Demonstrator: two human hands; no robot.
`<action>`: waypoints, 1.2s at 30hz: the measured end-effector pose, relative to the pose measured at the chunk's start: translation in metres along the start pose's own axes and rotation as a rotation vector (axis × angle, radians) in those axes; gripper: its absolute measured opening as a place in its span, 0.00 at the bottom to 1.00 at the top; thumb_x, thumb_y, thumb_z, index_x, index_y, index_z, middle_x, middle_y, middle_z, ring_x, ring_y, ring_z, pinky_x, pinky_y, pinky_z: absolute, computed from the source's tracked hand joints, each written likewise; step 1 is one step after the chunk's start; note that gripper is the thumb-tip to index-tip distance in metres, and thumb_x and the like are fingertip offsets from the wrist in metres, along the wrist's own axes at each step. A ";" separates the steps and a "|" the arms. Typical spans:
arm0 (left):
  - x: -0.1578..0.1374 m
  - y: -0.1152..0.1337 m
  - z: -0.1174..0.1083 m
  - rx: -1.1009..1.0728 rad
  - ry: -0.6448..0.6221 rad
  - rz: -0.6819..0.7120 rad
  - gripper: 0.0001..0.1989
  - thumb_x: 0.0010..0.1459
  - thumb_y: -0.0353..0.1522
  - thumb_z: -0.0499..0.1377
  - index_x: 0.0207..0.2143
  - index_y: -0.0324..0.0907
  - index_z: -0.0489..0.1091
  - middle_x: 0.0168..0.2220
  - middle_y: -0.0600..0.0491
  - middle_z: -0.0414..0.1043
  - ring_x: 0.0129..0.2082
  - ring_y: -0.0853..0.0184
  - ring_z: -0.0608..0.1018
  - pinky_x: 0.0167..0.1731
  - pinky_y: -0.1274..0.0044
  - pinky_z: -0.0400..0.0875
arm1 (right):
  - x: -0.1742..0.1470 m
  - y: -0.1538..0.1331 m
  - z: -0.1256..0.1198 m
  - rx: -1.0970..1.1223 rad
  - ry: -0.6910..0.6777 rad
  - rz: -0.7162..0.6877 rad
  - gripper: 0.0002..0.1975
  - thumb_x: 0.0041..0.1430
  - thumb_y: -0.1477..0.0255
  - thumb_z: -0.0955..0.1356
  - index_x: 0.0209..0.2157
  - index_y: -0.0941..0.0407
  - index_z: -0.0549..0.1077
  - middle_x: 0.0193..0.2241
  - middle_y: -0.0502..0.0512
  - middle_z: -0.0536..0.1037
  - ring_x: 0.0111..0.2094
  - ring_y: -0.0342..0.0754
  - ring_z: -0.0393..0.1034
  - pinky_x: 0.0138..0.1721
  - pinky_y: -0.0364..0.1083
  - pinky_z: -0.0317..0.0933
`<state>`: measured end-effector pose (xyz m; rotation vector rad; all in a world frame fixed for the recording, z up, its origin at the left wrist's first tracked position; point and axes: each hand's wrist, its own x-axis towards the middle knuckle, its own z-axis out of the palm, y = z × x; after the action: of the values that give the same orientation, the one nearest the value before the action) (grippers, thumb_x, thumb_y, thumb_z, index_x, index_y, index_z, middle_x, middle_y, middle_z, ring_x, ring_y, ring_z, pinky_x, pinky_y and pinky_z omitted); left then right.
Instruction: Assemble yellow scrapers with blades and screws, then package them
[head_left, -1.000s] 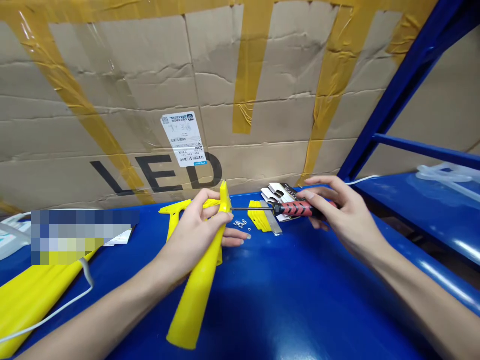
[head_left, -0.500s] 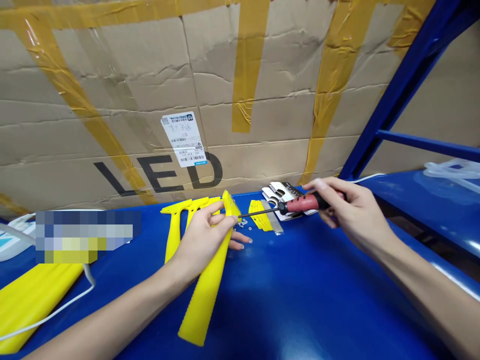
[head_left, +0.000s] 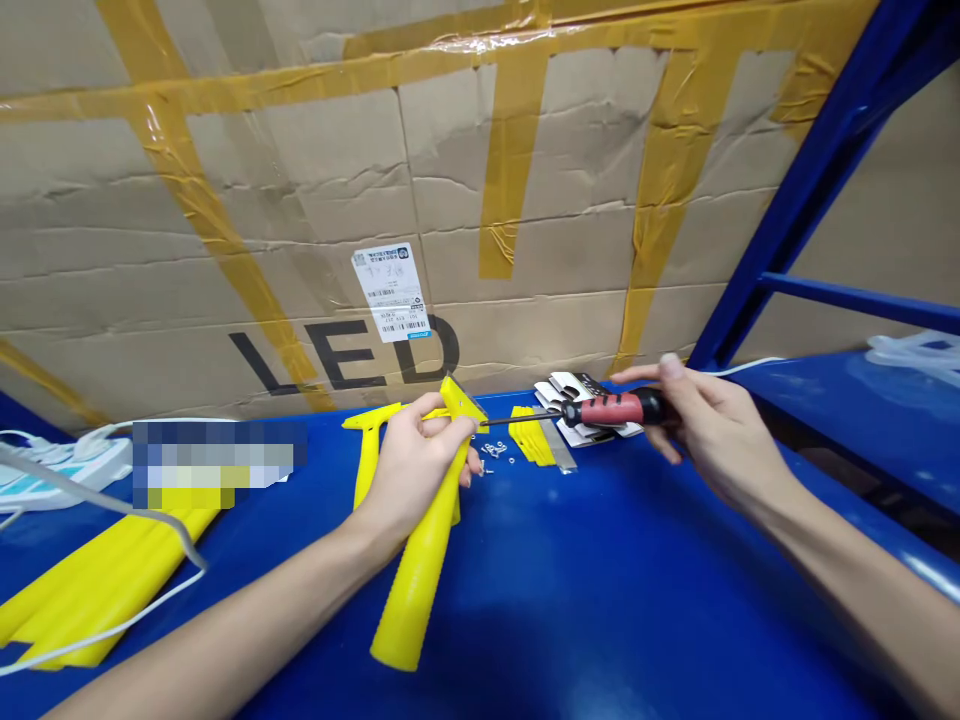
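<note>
My left hand (head_left: 401,465) is closed around the upper part of a yellow plastic scraper (head_left: 420,585), its handle slanting down toward me and a thin metal blade edge showing at its head. In my right hand (head_left: 724,435) is a screwdriver (head_left: 611,408) with a red and black handle, held at the handle's end with the index finger stretched along it. The screwdriver's shaft points left, and its tip meets the scraper head beside my left thumb. Whatever screw sits at the tip is hidden. Behind my left hand lies another yellow scraper (head_left: 367,455), partly covered.
Small screws and nuts (head_left: 493,450) lie scattered on the blue tabletop (head_left: 600,580). Beyond them are yellow plates (head_left: 531,436), metal blades (head_left: 559,445) and white-and-black packaging (head_left: 566,385). More yellow handles (head_left: 112,575) and a white cable (head_left: 112,630) lie left. A taped cardboard box (head_left: 315,200) stands behind.
The view has shifted slightly. My left hand's spread lower fingers have curled in under the scraper, and the scraper has turned a little. The screwdriver tip stays at the scraper head.
</note>
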<state>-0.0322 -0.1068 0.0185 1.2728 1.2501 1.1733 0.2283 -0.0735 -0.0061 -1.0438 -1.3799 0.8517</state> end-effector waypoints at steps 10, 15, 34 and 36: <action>0.006 -0.002 -0.003 -0.047 -0.011 -0.017 0.09 0.55 0.34 0.63 0.27 0.40 0.66 0.18 0.55 0.73 0.16 0.73 0.71 0.20 0.82 0.65 | 0.000 0.000 0.001 -0.043 0.008 -0.073 0.13 0.54 0.61 0.75 0.41 0.50 0.78 0.34 0.53 0.81 0.25 0.45 0.71 0.22 0.44 0.62; 0.006 0.002 -0.003 -0.097 -0.068 -0.078 0.09 0.55 0.35 0.66 0.31 0.38 0.72 0.21 0.54 0.75 0.21 0.73 0.74 0.25 0.83 0.69 | 0.002 0.003 0.000 0.046 0.037 -0.027 0.13 0.58 0.58 0.72 0.38 0.52 0.77 0.28 0.51 0.77 0.18 0.42 0.66 0.19 0.44 0.59; 0.008 -0.001 0.005 -0.089 0.051 -0.243 0.09 0.55 0.35 0.68 0.31 0.37 0.81 0.28 0.48 0.82 0.28 0.68 0.84 0.31 0.85 0.76 | 0.003 -0.002 -0.005 0.014 0.028 -0.055 0.19 0.52 0.62 0.75 0.45 0.50 0.75 0.31 0.53 0.81 0.23 0.46 0.71 0.21 0.45 0.60; 0.007 0.000 0.006 -0.105 0.050 -0.239 0.08 0.56 0.34 0.68 0.30 0.37 0.80 0.28 0.48 0.82 0.27 0.70 0.83 0.30 0.87 0.76 | 0.002 -0.004 -0.004 0.110 -0.011 -0.050 0.25 0.49 0.64 0.76 0.50 0.48 0.73 0.40 0.54 0.82 0.30 0.49 0.76 0.26 0.46 0.64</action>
<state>-0.0266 -0.0994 0.0185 0.9921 1.3192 1.0882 0.2321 -0.0735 -0.0010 -0.9183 -1.3474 0.8872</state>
